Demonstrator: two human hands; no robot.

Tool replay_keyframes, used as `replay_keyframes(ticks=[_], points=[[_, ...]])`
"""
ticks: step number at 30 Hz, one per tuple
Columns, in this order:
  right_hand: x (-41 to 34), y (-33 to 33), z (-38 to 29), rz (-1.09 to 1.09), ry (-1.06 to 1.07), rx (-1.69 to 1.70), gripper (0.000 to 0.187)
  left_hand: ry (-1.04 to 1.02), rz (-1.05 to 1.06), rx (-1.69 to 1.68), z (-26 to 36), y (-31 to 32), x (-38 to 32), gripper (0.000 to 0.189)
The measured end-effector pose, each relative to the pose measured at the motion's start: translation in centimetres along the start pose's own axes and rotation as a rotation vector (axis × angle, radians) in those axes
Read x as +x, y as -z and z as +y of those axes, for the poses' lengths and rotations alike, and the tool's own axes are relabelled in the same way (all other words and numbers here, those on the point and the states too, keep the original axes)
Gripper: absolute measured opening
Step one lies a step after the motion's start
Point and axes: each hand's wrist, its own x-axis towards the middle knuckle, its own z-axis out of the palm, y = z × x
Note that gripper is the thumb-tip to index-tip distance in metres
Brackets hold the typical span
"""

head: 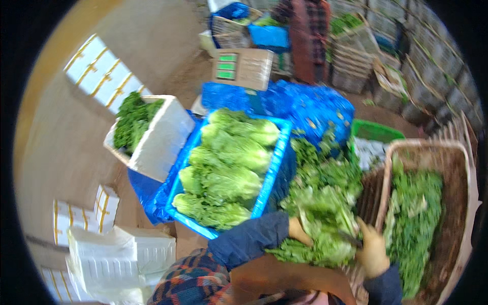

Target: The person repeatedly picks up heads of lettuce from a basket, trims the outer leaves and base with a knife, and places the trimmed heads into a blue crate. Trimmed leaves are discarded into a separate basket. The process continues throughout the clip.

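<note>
Both my hands are low in the picture, over loose green leaves. My left hand (301,231), in a dark blue sleeve, holds a head of leafy lettuce (324,213) from its left side. My right hand (371,248) is closed around a knife (350,239), whose dark blade lies against the lettuce near its base; the blade is partly blurred. To the left stands a blue-lined crate (272,179) with several heads of romaine-like lettuce (236,152) laid in rows. Trimmed leaves (316,175) are heaped beyond my hands.
A brown plastic crate (387,175) holding greens stands at right. A white foam box (164,141) of curly greens lies at left, with empty foam boxes (106,251) below. Blue plastic sheeting (305,103), a cardboard box (244,68) and another person (309,38) are beyond.
</note>
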Motion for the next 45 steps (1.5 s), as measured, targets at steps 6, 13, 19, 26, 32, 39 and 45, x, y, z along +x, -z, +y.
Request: replay_keyframes(ticks=[6,13,19,26,32,39,45], points=[[-2.6,0.0,-0.8,-0.229,-0.097,-0.108,0.112,0.133,-0.250,0.202,-0.2,-0.3,-0.3,0.088],[-2.4,-4.5,4.4,0.054,-0.109,-0.155,0.080,0.021,-0.305,0.264,-1.6,-0.9,0.7,0.088],[-1.7,-6.5,8.4,0.261,-0.590,0.407,0.062,0.066,-0.035,0.086,2.7,3.7,1.2,0.091],[6.8,0.7,3.5,0.583,0.030,0.689,0.067,-0.145,0.227,0.023,7.0,10.7,6.0,0.077],[10.7,5.7,0.8,0.320,-0.068,0.916,0.022,0.048,0.017,-1.025,4.1,7.6,5.0,0.082],[10.5,2.5,9.2,0.334,-0.389,-0.125,0.066,0.158,-0.095,-1.490,-1.3,2.8,4.2,0.078],[6.1,-7.8,9.7,0.453,-0.202,1.356,0.090,0.092,0.187,-1.256,1.9,1.2,6.9,0.080]])
